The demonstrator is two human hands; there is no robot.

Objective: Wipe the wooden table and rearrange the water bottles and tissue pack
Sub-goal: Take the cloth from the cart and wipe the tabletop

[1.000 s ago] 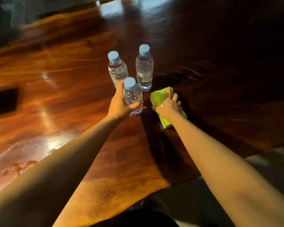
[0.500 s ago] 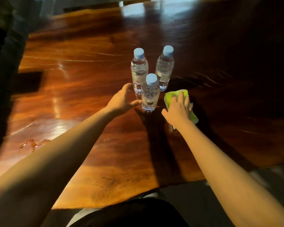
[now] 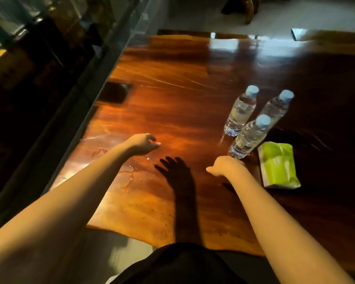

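Big glossy wooden table looks like it needs wiping near the puddle, so three water bottles and the green tissue pack sit bunched rightward, left hand and right hand both loosely curled, empty.

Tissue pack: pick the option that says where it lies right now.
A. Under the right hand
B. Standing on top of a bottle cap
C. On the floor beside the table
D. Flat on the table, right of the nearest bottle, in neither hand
D: the green tissue pack lies flat on the wooden table, right of the nearest bottle, and the right hand is clear of it.
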